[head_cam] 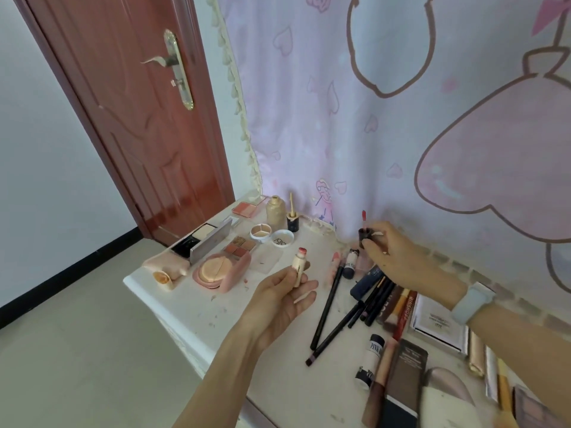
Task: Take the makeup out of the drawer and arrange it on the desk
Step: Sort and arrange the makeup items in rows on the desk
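Observation:
My left hand (282, 299) holds a small cream lip-tint tube (299, 267) upright over the middle of the white desk (185, 304), its red neck uncovered. Further back by the wall, my right hand (392, 257) grips the tube's dark cap with a red-tipped applicator wand (364, 225) pointing up. Makeup lies spread on the desk: a pink puff compact (221, 271), an eyeshadow palette (241, 247), a beige bottle (276, 213) and black pencils (332, 307). No drawer is in view.
A brown door (139, 118) stands left of the desk. A pink cartoon cloth (370, 103) hangs behind it. Tubes, boxes and a white card (438, 325) crowd the desk's right part. Grey floor lies left of the desk's edge.

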Available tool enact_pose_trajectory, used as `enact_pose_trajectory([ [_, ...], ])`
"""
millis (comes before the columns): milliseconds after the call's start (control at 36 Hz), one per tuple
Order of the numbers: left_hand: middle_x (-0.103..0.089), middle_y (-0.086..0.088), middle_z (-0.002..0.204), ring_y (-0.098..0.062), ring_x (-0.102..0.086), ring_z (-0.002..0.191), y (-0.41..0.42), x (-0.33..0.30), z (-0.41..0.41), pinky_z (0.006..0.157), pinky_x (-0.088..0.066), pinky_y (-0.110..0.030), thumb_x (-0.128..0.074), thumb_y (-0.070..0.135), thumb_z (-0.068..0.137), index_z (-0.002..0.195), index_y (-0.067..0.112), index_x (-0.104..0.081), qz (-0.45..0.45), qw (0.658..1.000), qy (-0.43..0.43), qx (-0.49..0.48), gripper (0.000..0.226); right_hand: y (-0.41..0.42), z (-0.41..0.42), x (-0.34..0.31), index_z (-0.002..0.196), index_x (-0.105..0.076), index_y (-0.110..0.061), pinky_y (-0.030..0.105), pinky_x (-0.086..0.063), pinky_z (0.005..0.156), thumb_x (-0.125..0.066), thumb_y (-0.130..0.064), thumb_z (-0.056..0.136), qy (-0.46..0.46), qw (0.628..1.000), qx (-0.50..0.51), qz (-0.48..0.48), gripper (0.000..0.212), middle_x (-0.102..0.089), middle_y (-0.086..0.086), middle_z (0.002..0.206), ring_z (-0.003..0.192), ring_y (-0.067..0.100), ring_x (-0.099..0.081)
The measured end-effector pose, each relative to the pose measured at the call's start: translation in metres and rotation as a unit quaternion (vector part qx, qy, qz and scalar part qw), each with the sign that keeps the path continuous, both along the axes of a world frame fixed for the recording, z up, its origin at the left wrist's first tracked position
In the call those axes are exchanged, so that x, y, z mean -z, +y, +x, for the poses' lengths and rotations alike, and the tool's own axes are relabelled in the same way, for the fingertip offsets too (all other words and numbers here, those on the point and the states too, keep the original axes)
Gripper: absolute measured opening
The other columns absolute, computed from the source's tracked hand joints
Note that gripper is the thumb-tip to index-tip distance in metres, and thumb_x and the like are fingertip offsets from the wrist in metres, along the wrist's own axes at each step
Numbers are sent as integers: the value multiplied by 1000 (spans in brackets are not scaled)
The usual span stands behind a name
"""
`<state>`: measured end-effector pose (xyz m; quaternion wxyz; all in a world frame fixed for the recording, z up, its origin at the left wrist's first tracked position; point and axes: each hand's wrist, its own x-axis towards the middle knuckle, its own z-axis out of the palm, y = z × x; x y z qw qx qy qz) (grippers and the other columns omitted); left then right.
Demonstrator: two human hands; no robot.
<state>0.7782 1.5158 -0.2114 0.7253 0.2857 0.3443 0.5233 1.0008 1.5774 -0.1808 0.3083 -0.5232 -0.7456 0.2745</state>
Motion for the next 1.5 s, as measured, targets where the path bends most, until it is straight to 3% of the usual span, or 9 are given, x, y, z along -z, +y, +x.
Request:
enact_pose_trajectory([
  [83,-65,-5,86,-21,-68,91,11,3,6,72,-56,-30,-47,8,95,105,3,-60,7,999,-2,-32,17,7,-12,11,97,-42,-34,7,-44,63,-49,-24,94,78,996,4,-32,12,-66,-15,92,74,-6,-64],
  [167,-69,-1,104,-16,-67,98,22,6,10,75,-53,-26,-49,14,96,107,9,-54,62,985,133,-90,13,15,-22,17,91,-47,-37,12,-45,74,-55,-24,91,86,996,8,-35,16,-62,-18,93,79,-8,-61],
  [472,-59,7,96,-5,-51,84,65,26,18,69,-36,-3,-61,26,88,99,20,-64,153,836,476,-225,13,41,-54,40,102,-55,-23,14,-38,77,-56,-28,89,-3,999,22,-41,14,-63,-14,89,83,1,-57],
  [556,-63,11,84,-6,-56,80,69,25,20,66,-36,-4,-56,34,91,88,21,-63,154,828,489,-229,15,39,-53,43,106,-55,-20,23,-40,82,-54,-28,90,-51,998,1,-35,18,-65,-6,94,86,10,-57],
  [667,-67,12,87,-5,-58,86,75,25,26,70,-36,-13,-42,47,95,91,18,-66,146,818,519,-204,38,34,-43,40,94,-52,-22,13,-38,61,-55,-24,89,-71,997,-34,-20,6,-57,-8,79,68,0,-50],
  [889,-69,5,89,-21,-60,93,80,28,38,90,-45,-42,-45,42,95,94,16,-68,148,786,575,-175,36,21,-19,33,89,-46,-37,6,-38,64,-58,-22,88,-84,992,-81,-48,20,-58,-12,78,67,-10,-52],
  [1194,-70,4,93,-24,-58,87,87,27,47,86,-44,-39,-44,42,95,99,16,-67,168,747,623,-160,35,20,-5,29,99,-60,-27,18,-47,80,-61,-20,87,-37,996,-49,-67,15,-68,-10,95,89,3,-62],
  [1389,-69,6,91,-24,-57,88,95,31,48,82,-45,-42,-47,40,94,95,17,-68,171,746,620,-175,31,45,-28,40,91,-61,-25,9,-30,59,-62,-28,84,-83,994,65,36,8,-51,-12,86,73,-3,-45],
  [1500,-69,2,91,-24,-55,92,100,32,45,85,-43,-40,-48,40,94,97,20,-68,168,735,638,-155,28,54,-36,45,90,-63,-13,33,-48,69,-56,-29,86,-122,988,89,16,18,-63,-1,82,77,15,-57],
])
